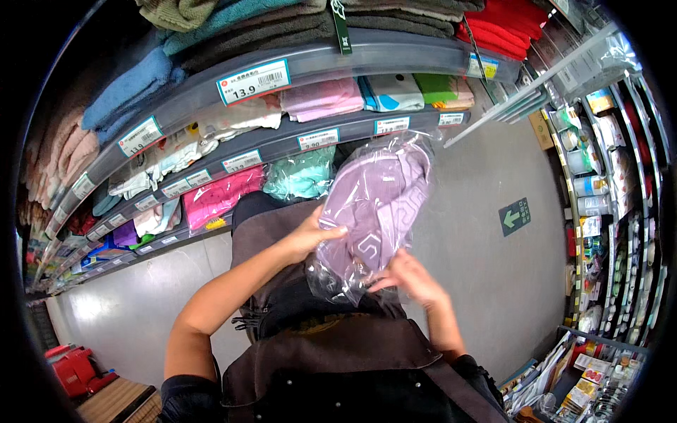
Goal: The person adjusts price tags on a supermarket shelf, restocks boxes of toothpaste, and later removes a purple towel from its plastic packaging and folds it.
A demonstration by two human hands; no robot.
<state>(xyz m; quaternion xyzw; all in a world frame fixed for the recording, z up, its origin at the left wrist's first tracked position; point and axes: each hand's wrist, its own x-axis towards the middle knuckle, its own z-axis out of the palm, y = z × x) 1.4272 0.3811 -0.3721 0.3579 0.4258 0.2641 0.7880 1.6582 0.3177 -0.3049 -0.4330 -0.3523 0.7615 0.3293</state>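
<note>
A pair of light purple slippers (376, 203) is packed in a clear plastic bag (338, 285) in front of my body. My left hand (312, 235) grips the left side of the package, its thumb lying over the film on top. At the lower right edge is my right hand (415, 275), slightly blurred, with its fingers against the loose end of the bag. Whether those fingers grip the film or only touch it is not clear. The package is tilted, its upper end close to the lower shelves.
Shelves (370, 50) of folded towels (322, 100) with price tags curve across the top and left. Bagged pink (225, 195) and mint-green textiles (300, 174) are low down. Stocked racks (592, 201) line the right. Grey floor (476, 211) bears an arrow sign (514, 217). A red object (76, 367) is lower left.
</note>
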